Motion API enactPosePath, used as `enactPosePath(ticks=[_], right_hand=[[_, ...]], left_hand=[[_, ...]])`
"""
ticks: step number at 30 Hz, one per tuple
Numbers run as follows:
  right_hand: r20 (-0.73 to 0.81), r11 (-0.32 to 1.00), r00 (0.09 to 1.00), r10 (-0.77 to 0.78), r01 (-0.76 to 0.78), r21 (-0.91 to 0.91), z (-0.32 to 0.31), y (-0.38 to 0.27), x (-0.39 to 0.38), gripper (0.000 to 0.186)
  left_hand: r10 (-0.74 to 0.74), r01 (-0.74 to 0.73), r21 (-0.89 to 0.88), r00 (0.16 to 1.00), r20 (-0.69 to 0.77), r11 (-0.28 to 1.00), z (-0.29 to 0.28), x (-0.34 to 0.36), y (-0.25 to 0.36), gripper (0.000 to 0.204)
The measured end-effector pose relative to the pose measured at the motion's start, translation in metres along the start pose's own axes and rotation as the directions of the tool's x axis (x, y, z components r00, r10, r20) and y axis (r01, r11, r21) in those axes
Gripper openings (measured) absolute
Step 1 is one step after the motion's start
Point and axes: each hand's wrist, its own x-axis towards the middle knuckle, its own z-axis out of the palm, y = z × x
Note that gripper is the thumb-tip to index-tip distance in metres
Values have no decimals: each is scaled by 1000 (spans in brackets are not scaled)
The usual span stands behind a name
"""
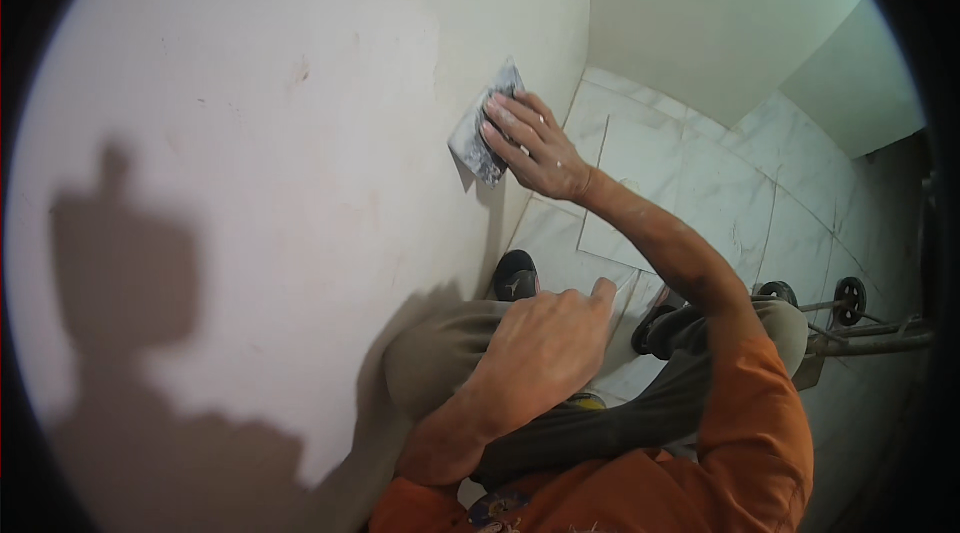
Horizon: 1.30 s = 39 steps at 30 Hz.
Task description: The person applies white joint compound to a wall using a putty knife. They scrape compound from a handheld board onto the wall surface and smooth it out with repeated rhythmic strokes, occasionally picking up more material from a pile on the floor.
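Note:
My right hand (538,148) reaches up to the wall, its fingers wrapped over the back of a plastering trowel (470,141). The trowel's flat metal plate is smeared with white and grey filler. It is tilted close to the pale wall (300,133) and throws a small shadow there; whether its edge touches cannot be told. Bits of white stick to my fingers. Nearer to me, above my bent knee, my left hand (548,348) is closed with its back turned up and the thumb sticking out. What it holds, if anything, is hidden beneath it.
White marble-look tiles (720,183) cover the floor, which meets the wall in a corner at the far side. At the right lies a metal frame (870,341) with small black wheels (850,301). My dark shoe (516,276) stands by the wall's foot.

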Motion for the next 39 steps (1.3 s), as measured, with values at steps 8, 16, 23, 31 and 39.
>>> enactPosePath(ticks=[8,16,23,31,39], right_hand=[[222,974,966,130,-166,152,29,-51,-118,54],[215,857,884,415,-460,234,-12,-64,-151,60],[196,345,402,894,-899,269,-79,-7,-55,38],[373,-133,280,885,-615,777,-189,59,53,32],[499,-358,321,805,-409,839,-224,51,62,21]], left_hand=[[-7,9,64,1000,-24,998,0,-1,1,20],[-115,113,31,989,90,993,-22,8,17,32],[-29,30,-13,996,82,999,-32,25,25,34],[89,-79,-157,994,62,984,-26,44,0,38],[-39,42,-259,999,14,965,-58,52,-57,37]])
